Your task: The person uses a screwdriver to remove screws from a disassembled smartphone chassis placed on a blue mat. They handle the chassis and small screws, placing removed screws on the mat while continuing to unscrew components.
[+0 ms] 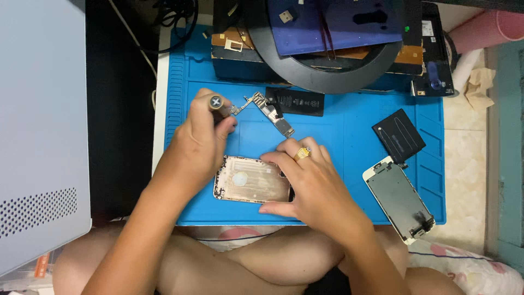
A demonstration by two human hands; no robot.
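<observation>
We see the gold phone housing (251,186) lying flat, inner side up, near the front edge of the blue work mat (349,142), just ahead of the person's crossed legs. The right hand (305,183) rests over the housing's right end, its fingers spread and pressed down on the shell to steady it rather than closed around it; a gold ring (302,153) sits on one finger. The left hand (199,145) is at the housing's upper left corner, its fingers clenched around the handle of a screwdriver (216,104), whose round end cap faces us; we cannot tell where its tip meets the housing, since the hand hides it. Just beyond the hands lies a logic board (270,113), slanted across the mat, and behind it a flat black battery (297,101). To the right, well apart from the housing, a white-framed screen assembly (401,199) lies face down at the mat's right edge, with a dark square part (398,135) touching its upper end. At the back of the mat stands a black ring-shaped stand (327,74) topped by a dark blue pad (338,22). A pale grey case (41,125) fills the left side.
</observation>
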